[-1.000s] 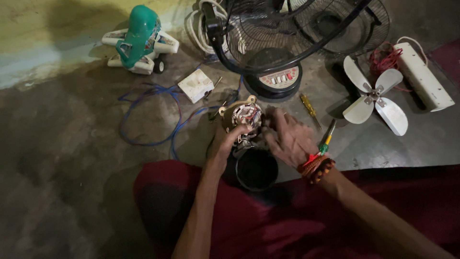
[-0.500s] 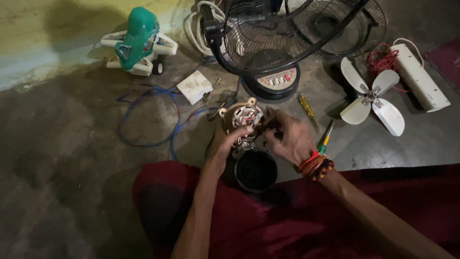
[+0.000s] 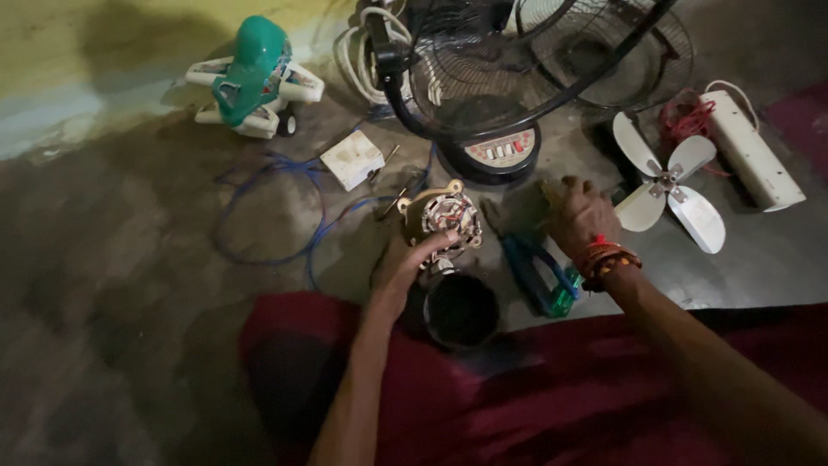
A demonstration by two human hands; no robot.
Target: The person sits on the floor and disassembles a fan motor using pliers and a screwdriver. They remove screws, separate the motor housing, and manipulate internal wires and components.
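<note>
On the concrete floor, our left hand grips 1 fan motor by its rigid metal frame (heavy, we judge; windings fragile); our right hand, curled, holds nothing we can see.

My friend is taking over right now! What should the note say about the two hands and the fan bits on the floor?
Left hand: gripping the round fan motor with bare copper windings, held above a black cup-shaped motor cover.
Right hand: off the motor, reaching down to the floor beside the blue-handled pliers; whether it holds anything cannot be seen.
Done: motor is out of the black standing fan; white three-blade propeller lies apart on the right.
Left: motor open, cover off, blades unmounted.
</note>
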